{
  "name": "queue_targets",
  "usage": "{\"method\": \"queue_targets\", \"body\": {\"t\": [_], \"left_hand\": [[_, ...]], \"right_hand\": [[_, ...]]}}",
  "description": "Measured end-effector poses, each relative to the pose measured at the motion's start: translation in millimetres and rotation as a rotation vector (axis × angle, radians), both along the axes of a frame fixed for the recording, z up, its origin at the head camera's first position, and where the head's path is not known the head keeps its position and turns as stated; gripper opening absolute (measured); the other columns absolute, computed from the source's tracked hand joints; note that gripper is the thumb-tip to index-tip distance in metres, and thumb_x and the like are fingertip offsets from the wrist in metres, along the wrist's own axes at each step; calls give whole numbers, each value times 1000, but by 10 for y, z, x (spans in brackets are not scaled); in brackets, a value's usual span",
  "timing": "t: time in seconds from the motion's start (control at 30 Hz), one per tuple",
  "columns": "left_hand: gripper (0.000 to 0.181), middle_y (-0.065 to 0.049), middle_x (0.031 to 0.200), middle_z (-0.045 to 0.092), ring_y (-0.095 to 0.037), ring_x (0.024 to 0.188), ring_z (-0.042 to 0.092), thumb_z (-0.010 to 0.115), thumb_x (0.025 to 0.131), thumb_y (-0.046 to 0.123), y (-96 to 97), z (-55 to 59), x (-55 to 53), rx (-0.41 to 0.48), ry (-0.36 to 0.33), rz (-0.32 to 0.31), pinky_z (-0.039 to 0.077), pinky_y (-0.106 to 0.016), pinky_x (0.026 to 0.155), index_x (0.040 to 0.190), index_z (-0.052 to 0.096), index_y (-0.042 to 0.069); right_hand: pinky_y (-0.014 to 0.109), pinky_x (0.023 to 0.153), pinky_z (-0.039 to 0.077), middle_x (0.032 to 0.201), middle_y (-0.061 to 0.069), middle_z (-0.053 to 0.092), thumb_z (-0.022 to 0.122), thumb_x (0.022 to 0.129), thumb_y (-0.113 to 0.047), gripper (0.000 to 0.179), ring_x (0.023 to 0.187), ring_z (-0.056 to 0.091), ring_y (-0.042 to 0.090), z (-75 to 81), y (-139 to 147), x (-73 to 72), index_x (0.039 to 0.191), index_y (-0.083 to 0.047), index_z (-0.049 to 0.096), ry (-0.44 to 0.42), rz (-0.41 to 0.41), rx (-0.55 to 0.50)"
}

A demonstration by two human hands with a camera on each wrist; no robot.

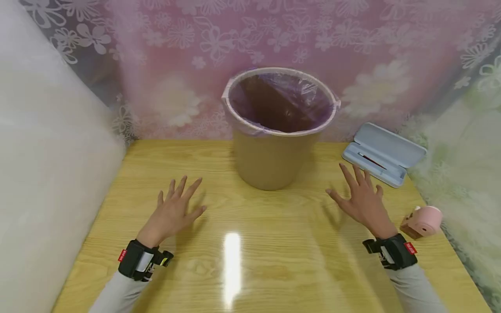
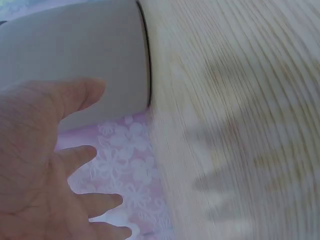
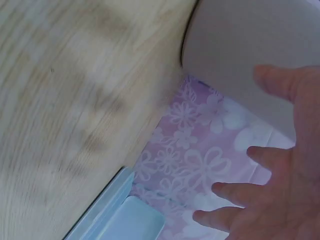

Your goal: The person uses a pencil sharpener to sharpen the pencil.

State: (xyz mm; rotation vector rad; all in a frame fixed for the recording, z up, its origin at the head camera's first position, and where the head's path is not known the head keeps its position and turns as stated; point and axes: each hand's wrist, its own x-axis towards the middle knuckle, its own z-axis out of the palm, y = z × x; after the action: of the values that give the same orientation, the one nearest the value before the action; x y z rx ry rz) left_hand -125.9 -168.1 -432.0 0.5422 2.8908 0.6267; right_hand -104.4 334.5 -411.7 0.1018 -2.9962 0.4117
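Fingers (image 1: pixel 193 188) spread wide and holding nothing, the left hand (image 1: pixel 169 217) hovers over the table (image 1: pixel 282 243). Just past both hands' fingertips, between them, stands the bin (image 1: pixel 274 158), probably light and stiff, best held by its rim (image 1: pixel 289 134); the right hand (image 1: pixel 367 206), equally splayed and bare, hovers near the pencil case (image 1: pixel 387 145).

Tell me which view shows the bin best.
The head view: it takes in the bin from its open top, with the plastic liner, down to its base. The left wrist view shows only part of its side and base, partly covered by the left hand; the right wrist view likewise, behind the right hand.
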Motion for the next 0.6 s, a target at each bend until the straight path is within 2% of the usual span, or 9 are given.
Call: {"method": "queue_targets", "body": {"t": [0.07,0.17,0.23,0.3,0.33,0.4,0.47,0.53,0.6], "left_hand": [[72,-29,166,18,-59,151,11,59,100,46,-4,2,18,15,-6,-16,14,-81,111,160,32,18],[58,-31,162,28,-57,149,22,59,102,41,-25,2,62,46,-9,-51,23,-76,112,149,50,9],[50,-31,156,39,-54,140,41,57,103,40,-38,-10,101,64,-13,-70,37,-69,107,139,60,5],[45,-27,149,51,-44,117,64,57,104,39,-49,-32,138,88,-46,-81,51,-58,94,131,66,4],[43,-23,145,56,-36,106,69,56,104,38,-52,-46,159,103,-71,-80,55,-53,88,129,67,5],[38,-14,133,67,-20,89,71,57,104,38,-52,-78,199,124,-120,-66,56,-43,79,124,70,8],[32,-5,121,73,-12,83,69,58,104,35,-59,-115,247,144,-173,-48,57,-39,76,121,71,12],[28,0,112,76,-11,91,71,59,103,33,-91,-150,330,153,-206,-17,58,-38,79,119,73,14],[26,2,105,77,-13,94,72,60,103,32,-146,-179,443,159,-240,24,58,-37,78,118,73,15]], "right_hand": [[81,94,30,162,33,24,58,99,-54,81,143,30,59,37,1,-46,163,-15,25,-36,3,-6],[69,88,44,157,35,34,54,102,-49,74,121,56,53,80,-10,-169,158,-5,34,-107,19,-23],[64,90,48,154,35,39,54,103,-46,71,113,62,50,78,-12,-286,154,0,39,-150,26,-46],[63,97,47,152,34,43,55,103,-43,70,113,62,50,49,1,-441,153,4,39,-186,19,-67],[63,102,44,152,34,42,56,103,-41,70,122,57,51,23,19,-536,152,6,38,-198,10,-71],[64,106,41,149,36,44,56,103,-37,70,129,51,53,-40,86,-732,151,10,37,-227,-13,-76],[66,106,40,147,38,44,55,103,-33,69,131,47,56,-121,169,-926,151,13,35,-250,-52,-69],[67,104,41,143,40,46,54,103,-29,65,129,47,57,-238,248,-1137,149,14,36,-258,-77,-55],[71,99,43,136,40,51,53,102,-23,54,124,51,57,-356,267,-1328,142,13,45,-258,-114,-47]]}}
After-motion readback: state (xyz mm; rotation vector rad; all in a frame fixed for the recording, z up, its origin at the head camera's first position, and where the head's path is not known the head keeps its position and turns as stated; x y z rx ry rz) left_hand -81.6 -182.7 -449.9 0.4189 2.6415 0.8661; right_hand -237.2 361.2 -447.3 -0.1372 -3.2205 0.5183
